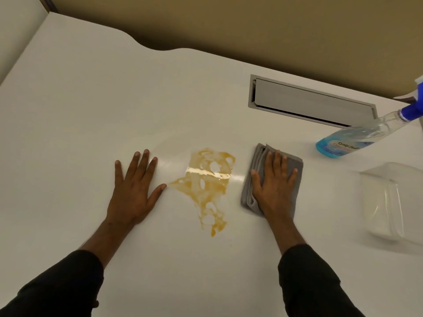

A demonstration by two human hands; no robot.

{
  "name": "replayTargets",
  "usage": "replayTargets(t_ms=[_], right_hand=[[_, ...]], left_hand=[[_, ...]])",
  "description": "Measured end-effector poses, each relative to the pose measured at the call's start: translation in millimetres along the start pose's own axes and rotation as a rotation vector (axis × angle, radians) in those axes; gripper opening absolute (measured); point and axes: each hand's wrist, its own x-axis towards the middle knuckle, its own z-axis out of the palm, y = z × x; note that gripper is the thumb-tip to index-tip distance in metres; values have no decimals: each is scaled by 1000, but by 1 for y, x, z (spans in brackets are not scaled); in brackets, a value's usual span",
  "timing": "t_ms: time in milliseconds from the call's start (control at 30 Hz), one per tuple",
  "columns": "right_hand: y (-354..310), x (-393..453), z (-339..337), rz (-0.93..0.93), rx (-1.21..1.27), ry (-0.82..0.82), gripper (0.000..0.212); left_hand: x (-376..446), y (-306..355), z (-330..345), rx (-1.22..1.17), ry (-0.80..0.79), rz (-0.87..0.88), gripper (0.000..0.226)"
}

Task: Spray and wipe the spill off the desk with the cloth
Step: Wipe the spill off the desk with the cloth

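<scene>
Right grip (273, 184) flat on cloth (295, 165) — spill (206, 186) between — left grip (135, 188) flat, empty.

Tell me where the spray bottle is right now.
In the head view, the spray bottle stands at the far right of the desk, beyond the cloth and beside the grey hatch.

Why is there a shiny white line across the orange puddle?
In the head view, that line is glare: a light from above bounces off the wet spill and the glossy desk; the wide lens also makes the spray bottle look tilted.
</scene>
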Motion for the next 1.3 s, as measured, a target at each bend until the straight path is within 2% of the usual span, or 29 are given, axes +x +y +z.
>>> replayTargets(t_ms=[100,200,333,433,533,633,700,867,1000,1067,1167,1300], right_hand=[[-42,13,1,-106,-14,-12,87],[-74,-19,15,-246,-34,-9,88],[-57,-94,35,-392,-44,-15,85],[-9,-111,28,-319,-71,-17,79],[14,-74,11,-170,-104,-57,75],[-5,-17,1,-35,-95,-57,75],[-31,6,0,-41,-83,-33,72],[-78,-22,15,-262,-110,10,73],[-49,-91,32,-421,-69,-6,73],[-17,-106,27,-372,-53,-15,71],[14,-78,10,-207,-72,-46,70],[-12,-6,3,-13,-85,-12,71]], left_hand=[[0,0,1,2,-2,0,72],[0,1,-1,1,-8,-9,72],[0,2,-4,-12,-2,-8,72],[0,2,-4,-15,-2,-4,72],[0,2,-4,-16,-5,-3,72],[0,1,-4,-10,-5,3,72],[0,1,-3,-4,-6,3,72],[0,1,-3,-24,5,-1,71],[1,1,-3,-36,20,6,71],[1,1,-2,-44,30,6,71],[0,1,-2,-40,27,3,71],[0,1,-3,-23,16,-1,71]])
